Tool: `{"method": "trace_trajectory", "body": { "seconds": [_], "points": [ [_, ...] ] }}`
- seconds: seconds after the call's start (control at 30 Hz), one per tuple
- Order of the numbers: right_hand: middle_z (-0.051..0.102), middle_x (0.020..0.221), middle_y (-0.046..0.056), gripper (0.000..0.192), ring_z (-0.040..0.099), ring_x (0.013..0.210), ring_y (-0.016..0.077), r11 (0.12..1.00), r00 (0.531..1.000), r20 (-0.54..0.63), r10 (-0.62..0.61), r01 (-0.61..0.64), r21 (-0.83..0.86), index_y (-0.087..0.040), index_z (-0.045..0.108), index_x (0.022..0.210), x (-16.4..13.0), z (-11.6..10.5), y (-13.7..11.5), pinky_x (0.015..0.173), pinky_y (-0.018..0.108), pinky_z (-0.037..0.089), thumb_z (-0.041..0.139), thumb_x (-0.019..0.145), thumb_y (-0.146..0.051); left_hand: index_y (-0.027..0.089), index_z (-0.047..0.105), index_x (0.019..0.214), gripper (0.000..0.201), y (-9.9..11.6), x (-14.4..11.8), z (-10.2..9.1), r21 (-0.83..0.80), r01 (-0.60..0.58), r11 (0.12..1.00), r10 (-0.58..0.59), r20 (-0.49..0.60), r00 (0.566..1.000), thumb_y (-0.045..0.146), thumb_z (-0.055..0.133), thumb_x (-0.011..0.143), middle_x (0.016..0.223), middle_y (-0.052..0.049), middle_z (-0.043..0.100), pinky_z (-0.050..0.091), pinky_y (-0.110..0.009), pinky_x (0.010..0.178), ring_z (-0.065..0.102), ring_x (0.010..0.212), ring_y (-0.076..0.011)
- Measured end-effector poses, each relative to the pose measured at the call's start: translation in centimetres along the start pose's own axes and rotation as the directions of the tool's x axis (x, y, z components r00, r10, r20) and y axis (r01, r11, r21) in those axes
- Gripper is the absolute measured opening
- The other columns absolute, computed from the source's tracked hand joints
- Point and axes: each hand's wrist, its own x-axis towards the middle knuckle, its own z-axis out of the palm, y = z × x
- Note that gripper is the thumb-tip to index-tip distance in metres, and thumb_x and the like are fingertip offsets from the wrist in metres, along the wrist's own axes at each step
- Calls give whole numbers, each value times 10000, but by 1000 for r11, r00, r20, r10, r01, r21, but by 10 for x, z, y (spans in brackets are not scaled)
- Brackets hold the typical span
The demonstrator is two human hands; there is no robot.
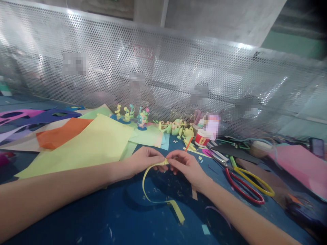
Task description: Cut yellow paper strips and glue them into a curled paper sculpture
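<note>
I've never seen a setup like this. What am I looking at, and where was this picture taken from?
There is no robot here, only a person's bare hands. The single picture comes from a camera worn on the person's head, looking forward and down, so the arms reach in from the bottom corners.

The left hand and right hand meet, pinching one end of a pale yellow strip that curls below them.

On the blue table, a large yellow sheet lies to the left and scissors to the right. Farther back are small colorful figures and a perforated screen.
</note>
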Motion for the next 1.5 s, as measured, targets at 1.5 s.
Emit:
{"method": "trace_trajectory", "body": {
  "seconds": [1.5],
  "points": [
    [491, 551, -47, 164, 455, 509, 89, 998, 999, -17, 44, -45, -42, -189, 550, 802, 1, 1, -2, 481, 208, 388, 560, 770, -349, 164, 644, 807, 243, -9, 3, 0, 81, -97, 992, 109, -167, 980, 379, 604, 701, 797, -18, 657, 445, -254, 733, 588, 770, -147]
  ]
}}
